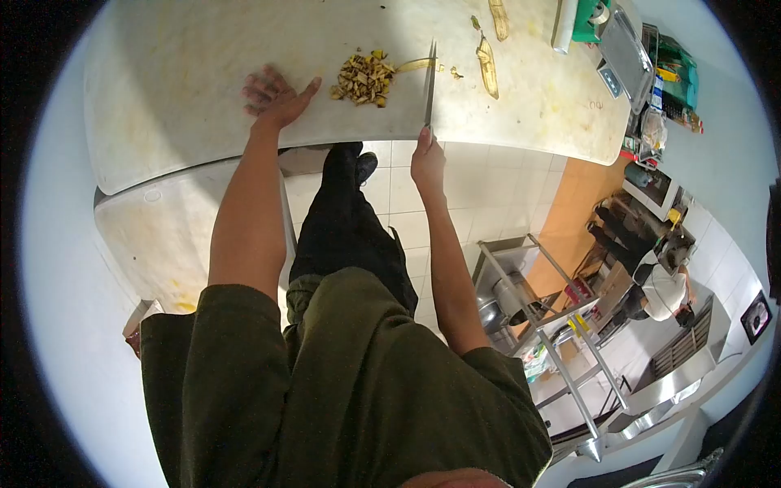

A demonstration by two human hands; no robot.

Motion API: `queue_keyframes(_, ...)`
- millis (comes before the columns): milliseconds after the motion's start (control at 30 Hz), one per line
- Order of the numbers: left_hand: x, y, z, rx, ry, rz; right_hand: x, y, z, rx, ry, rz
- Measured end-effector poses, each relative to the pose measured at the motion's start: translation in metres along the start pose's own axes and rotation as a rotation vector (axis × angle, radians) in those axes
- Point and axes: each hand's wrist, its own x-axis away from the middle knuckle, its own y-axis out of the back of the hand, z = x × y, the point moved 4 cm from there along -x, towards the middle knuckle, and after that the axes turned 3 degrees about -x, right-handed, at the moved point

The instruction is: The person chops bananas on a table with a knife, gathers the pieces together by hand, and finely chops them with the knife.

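My right hand (427, 164) is wrapped around the handle of a kitchen knife (430, 85), whose long blade points away over the white work table (203, 49). My left hand (277, 99) is over the table on the left, fingers spread and slightly blurred, with nothing in it. Between the two hands lies a small pile of chopped pieces (364, 79), yellow and brown, looking like cut banana peel. A thin peel strip (415, 64) reaches from the pile to the blade. Right of the knife lies a longer peel strip (487, 69), with another strip (499, 19) farther back.
At the table's right end are a metal tray (628, 53) and a green object (587, 20). A lower white surface (187, 236) stands at my left. Behind me on the right are a metal rack (561, 325) and another person (659, 285) in a white top.
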Motion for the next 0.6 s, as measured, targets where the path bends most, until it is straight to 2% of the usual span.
queue_keyframes(200, 0.0, 0.001, -0.001, 0.002, -0.006, 0.009, -0.011, -0.012, -0.017, -0.019, -0.001, 0.016)
queue_keyframes(267, -0.002, 0.0, -0.001, -0.011, -0.003, -0.006, -0.017, -0.012, -0.017, -0.023, -0.133, 0.127)
queue_keyframes(300, -0.005, -0.003, 0.0, -0.02, 0.004, -0.018, -0.018, -0.01, -0.013, -0.025, -0.2, 0.182)
queue_keyframes(500, -0.005, -0.003, 0.0, -0.069, 0.007, -0.042, -0.055, 0.013, 0.028, 0.01, -0.24, 0.233)
queue_keyframes(600, -0.003, -0.003, -0.003, -0.07, 0.008, -0.038, -0.065, 0.008, 0.021, -0.28, -0.367, 0.347)
